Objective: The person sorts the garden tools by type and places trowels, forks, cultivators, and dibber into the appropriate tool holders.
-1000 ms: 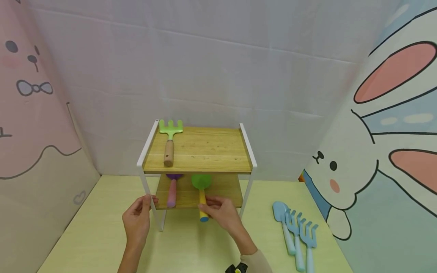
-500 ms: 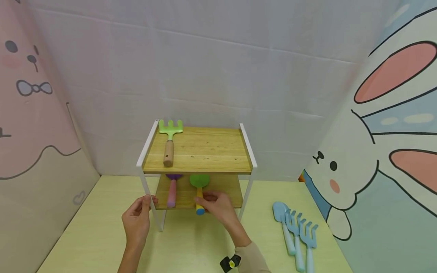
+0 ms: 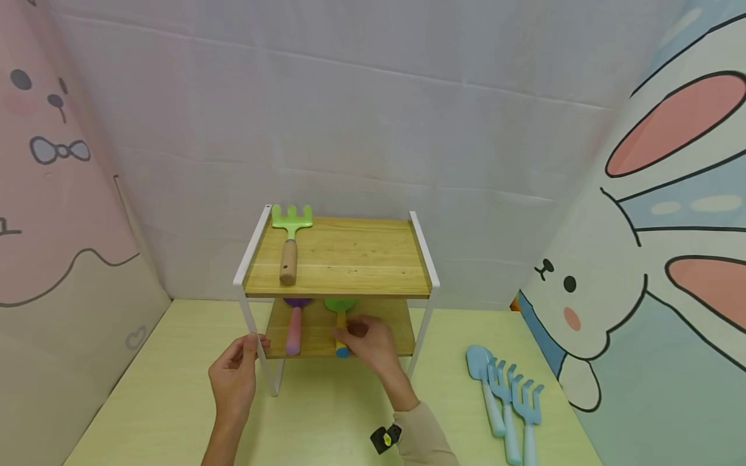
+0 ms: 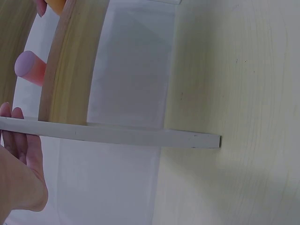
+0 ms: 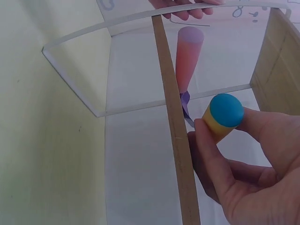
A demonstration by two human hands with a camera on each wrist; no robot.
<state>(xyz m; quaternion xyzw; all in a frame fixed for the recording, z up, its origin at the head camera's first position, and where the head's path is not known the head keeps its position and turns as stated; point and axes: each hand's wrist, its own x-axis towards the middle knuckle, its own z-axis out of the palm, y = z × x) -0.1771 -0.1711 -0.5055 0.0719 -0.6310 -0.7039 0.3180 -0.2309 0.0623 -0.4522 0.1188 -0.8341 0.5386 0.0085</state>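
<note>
A two-tier shelf (image 3: 361,265) with wooden boards and a white frame stands on the table. My right hand (image 3: 374,346) pinches the yellow, blue-tipped handle of a green toy shovel (image 3: 340,304) at the lower board. In the right wrist view, thumb and fingers close on the yellow handle (image 5: 216,127) just above the board's edge. Beside it on that board lies a tool with a pink handle (image 3: 294,331) and a purple head, partly hidden by the upper board. My left hand (image 3: 234,378) grips the shelf's front left leg (image 4: 117,134).
On the upper board, at its left, lies a green hand rake (image 3: 292,223) with a wooden handle. Right of the shelf, a light blue shovel (image 3: 479,362) and two light blue rakes (image 3: 508,414) lie on the table (image 3: 192,388). A pale curtain hangs behind.
My right hand has moved the green shovel deeper onto the lower board and slightly left, so its head now slips farther under the upper board. My left hand stays on the leg.
</note>
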